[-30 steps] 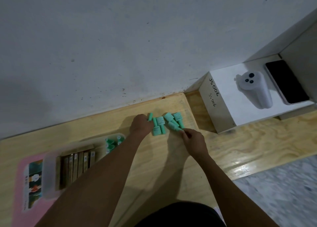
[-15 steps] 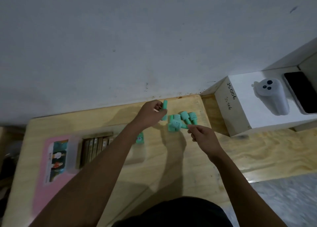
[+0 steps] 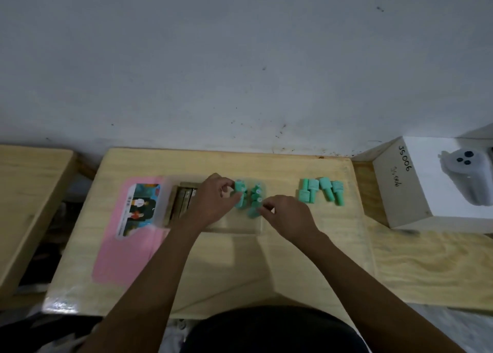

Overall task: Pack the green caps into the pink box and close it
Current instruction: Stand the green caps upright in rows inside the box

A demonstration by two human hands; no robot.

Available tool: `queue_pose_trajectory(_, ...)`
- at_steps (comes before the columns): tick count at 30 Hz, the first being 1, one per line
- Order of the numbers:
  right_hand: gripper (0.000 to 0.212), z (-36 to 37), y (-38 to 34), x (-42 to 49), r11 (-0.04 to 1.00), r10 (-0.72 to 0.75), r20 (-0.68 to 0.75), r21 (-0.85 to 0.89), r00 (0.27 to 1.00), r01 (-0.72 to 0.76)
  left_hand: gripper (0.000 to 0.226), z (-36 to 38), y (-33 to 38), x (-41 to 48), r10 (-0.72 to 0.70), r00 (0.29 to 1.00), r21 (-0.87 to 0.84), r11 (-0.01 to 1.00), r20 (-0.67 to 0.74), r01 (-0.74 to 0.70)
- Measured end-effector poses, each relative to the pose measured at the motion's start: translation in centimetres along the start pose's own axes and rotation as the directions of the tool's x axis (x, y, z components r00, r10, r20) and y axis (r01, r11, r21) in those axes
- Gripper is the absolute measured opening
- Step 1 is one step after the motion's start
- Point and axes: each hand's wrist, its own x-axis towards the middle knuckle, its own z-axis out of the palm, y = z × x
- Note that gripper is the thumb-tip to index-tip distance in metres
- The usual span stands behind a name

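Mid-frame, both hands work in the open pink box — left hand pinching one of the green caps, right hand closed on another, light, hard, slippery, best pinched across the barrel — more loose caps waiting on the counter at right.

A gray wall with small dark spots stands behind the wooden tabletop; the light is dim; another wooden top sits left.

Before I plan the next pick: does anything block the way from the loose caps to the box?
Nothing visible does. The loose green caps lie on bare wooden table right of the clear box. Only the right hand, over the box's right end, sits between.
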Motion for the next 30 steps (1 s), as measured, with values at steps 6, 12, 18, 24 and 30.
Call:
queue_pose_trajectory(6, 0.027, 2.6, -1.7, 1.1, 0.933, -0.033, -0.071, -0.36, 0.997, 0.005, 0.012, 2.1, -2.4, -2.0, -0.066, 0.998, -0.012, 0.998, -0.005, 0.066)
queue_pose_trajectory(12, 0.016, 4.9, -0.7, 0.7, 0.904, -0.014, -0.23, -0.418, 0.973, -0.086, 0.016, 3.8, -3.7, -2.4, -0.134, 0.991, -0.004, 0.991, -0.018, 0.133)
queue_pose_trajectory(18, 0.019, 5.1, -0.6, 0.6, 0.961, 0.025, -0.246, -0.261, 0.969, -0.091, 0.016, 4.7, -4.1, -2.0, -0.155, 0.987, 0.047, 0.987, -0.031, 0.157)
queue_pose_trajectory(24, 0.025, 4.9, 0.2, 0.3, 0.989, 0.028, -0.23, -0.137, 0.973, -0.061, 0.017, 5.3, -4.3, -1.5, -0.132, 0.991, 0.076, 0.988, -0.002, 0.132)
queue_pose_trajectory(30, 0.018, 5.6, 0.3, 0.3, 0.988, 0.04, -0.275, -0.134, 0.961, -0.079, 0.019, 5.8, -4.4, -1.2, -0.097, 0.995, 0.059, 0.994, -0.005, 0.097)
